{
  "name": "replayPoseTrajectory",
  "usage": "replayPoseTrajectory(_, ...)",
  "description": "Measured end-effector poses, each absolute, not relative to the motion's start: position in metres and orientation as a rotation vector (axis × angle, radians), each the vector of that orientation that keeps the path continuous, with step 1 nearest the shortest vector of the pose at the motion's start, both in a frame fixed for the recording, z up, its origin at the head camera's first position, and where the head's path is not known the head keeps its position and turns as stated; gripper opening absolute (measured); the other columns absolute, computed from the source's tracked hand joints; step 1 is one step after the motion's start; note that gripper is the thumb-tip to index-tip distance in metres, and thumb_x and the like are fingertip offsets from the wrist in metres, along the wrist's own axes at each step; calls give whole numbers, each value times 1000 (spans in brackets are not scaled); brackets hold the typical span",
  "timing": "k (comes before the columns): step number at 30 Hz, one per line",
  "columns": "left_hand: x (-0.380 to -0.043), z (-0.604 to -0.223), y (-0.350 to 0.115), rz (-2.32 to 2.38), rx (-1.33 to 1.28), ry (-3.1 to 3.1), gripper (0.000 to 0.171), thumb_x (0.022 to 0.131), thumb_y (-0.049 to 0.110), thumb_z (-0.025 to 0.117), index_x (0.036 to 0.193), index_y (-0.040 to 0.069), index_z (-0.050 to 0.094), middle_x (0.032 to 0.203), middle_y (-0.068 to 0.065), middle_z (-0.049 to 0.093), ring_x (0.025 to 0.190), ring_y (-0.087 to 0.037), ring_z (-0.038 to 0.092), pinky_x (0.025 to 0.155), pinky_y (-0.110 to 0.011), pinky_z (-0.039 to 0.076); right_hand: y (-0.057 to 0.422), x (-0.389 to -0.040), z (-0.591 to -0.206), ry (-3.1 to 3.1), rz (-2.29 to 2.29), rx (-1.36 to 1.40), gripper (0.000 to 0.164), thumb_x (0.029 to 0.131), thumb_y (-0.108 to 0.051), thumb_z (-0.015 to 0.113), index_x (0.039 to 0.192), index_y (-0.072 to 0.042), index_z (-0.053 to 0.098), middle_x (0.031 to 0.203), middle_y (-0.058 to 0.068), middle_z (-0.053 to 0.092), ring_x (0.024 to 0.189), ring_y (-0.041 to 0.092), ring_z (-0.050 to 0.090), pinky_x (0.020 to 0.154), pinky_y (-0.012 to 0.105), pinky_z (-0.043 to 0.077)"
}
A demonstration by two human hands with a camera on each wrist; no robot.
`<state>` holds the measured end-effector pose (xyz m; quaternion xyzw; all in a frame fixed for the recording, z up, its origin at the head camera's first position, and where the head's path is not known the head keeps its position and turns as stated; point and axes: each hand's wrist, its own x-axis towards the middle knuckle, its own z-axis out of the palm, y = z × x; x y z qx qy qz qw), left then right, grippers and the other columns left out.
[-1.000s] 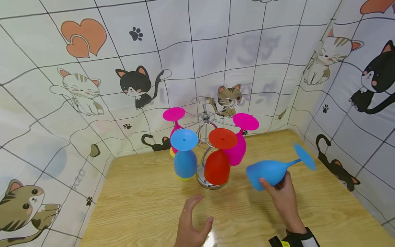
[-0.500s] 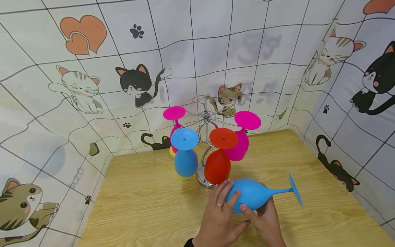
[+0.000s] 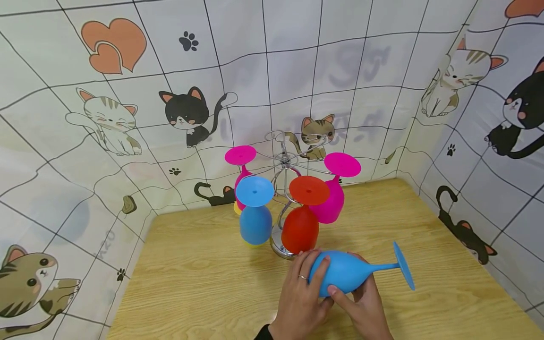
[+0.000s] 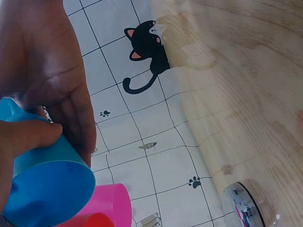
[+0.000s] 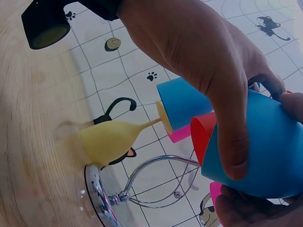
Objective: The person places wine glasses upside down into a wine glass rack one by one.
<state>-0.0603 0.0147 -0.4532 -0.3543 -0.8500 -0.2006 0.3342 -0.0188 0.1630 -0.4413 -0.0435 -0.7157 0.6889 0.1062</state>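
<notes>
From the left of the head view, you have a rear magenta goblet (image 3: 240, 155) and a hanging blue goblet (image 3: 255, 224), both upside down on the chrome stemware rack (image 3: 285, 161). Just in front of the rack base, your left hand (image 3: 299, 297) wraps the rim end of a loose blue goblet (image 3: 342, 271), its fingertips laid over the bowl and close under the red goblet (image 3: 300, 231); you cannot tell here whether they touch it. A second magenta goblet (image 3: 331, 203) hangs inverted behind the red one. The loose goblet lies sideways above the wood-grain tabletop (image 3: 191, 283), mouth to the left. It looks like smooth, thin-walled plastic, so expect it to be light and fairly stiff, unlikely to shatter, though the rim may flex if you squeeze hard and the wall may slide under dry fingers. Your right hand (image 3: 367, 307) grips the bowl toward its tapered end, thumb on the near side and fingers curled behind. That full bowl is the steadiest place to hold; the slender stem (image 3: 384, 267), reaching right to the flat foot (image 3: 403, 266), would likely let it swing or bend.
</notes>
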Motion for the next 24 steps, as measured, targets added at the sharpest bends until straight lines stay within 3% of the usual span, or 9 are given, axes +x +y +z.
replayPoseTrajectory(11, -60, -448, 24, -726, -913, -2162, 91, 69, 49, 84, 141, 9, 46, 139, -8, 52, 124, -25, 51, 96, -39, 55, 174, -14, -441, -1874, 2092, 200, 77, 85, 16, 55, 152, -7, 23, 145, 6, 40, 124, 9, 52, 97, 16, 48)
replayPoseTrajectory(17, -60, -443, 31, -820, -925, -2184, 94, 70, 50, 84, 143, 9, 42, 139, -8, 51, 124, -22, 50, 91, -38, 57, 181, -17, -438, -1895, 2092, 221, 81, 83, 17, 58, 151, -6, 20, 143, 7, 39, 123, 11, 53, 96, 21, 51)
replayPoseTrajectory(24, -63, -429, 27, -744, -1002, -2185, 89, 73, 51, 79, 144, 12, 43, 141, -4, 50, 130, -21, 46, 105, -47, 48, 184, -19, -435, -1818, 2070, 127, 82, 79, 19, 60, 150, -7, 26, 137, 8, 44, 117, 13, 57, 88, 23, 55)
